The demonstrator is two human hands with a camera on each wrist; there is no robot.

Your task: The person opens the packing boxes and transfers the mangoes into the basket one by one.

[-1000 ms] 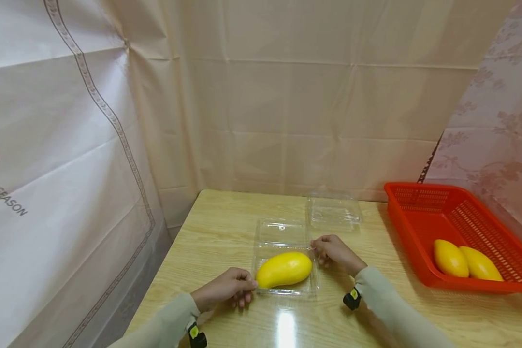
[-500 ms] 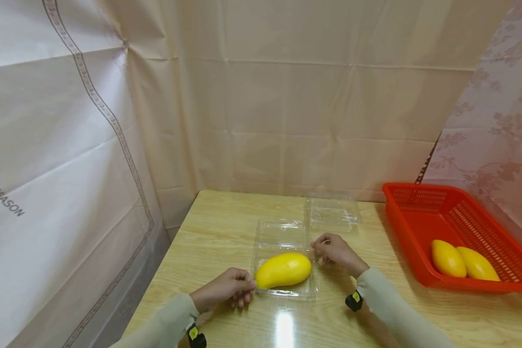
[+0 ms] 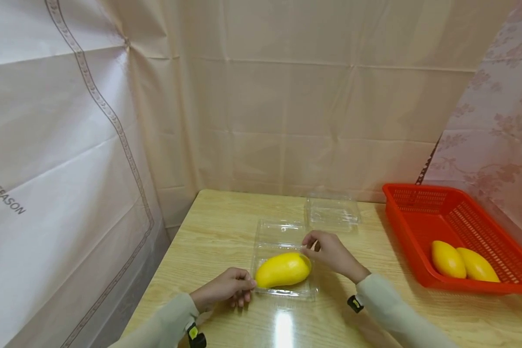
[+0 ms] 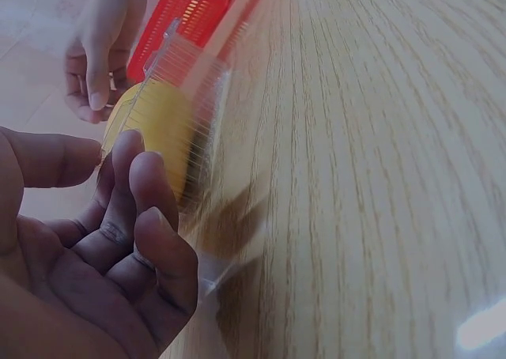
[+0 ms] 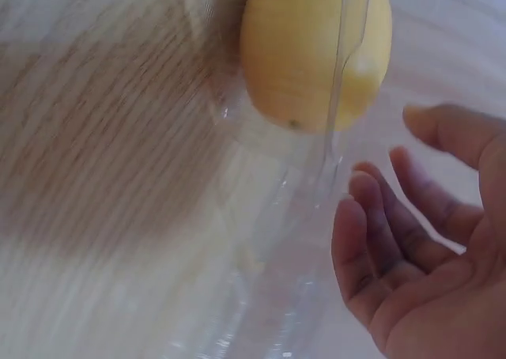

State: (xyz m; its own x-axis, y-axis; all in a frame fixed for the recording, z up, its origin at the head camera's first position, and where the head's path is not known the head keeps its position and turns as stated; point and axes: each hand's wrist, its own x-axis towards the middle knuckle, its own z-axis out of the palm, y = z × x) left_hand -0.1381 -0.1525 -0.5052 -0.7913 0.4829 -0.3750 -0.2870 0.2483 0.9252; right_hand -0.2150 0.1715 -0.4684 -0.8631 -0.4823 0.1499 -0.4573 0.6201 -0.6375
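A yellow mango (image 3: 283,269) lies in the tray half of a clear plastic clamshell box (image 3: 302,293); its lid (image 3: 280,233) is folded back, away from me. With thumb and forefinger my left hand (image 3: 226,287) pinches the box's front left corner; the left wrist view shows the thumb (image 4: 63,160) against the plastic rim. My right hand (image 3: 332,251) hovers over the box's right edge, by the mango's far end. Its fingers (image 5: 368,224) are loosely bent in the right wrist view, with a gap between thumb and fingertips and nothing held.
Behind and to the right lies another clear plastic box (image 3: 333,212). A red slotted basket (image 3: 426,224) at the right contains two mangoes, one (image 3: 448,259) beside the other (image 3: 477,265). Cloth sheets (image 3: 282,121) hang behind and beside the wooden table (image 3: 217,217).
My right hand has let go of the box's right edge and shifted left, over the rim towards the mango. The left hand, box and mango stay where they were.
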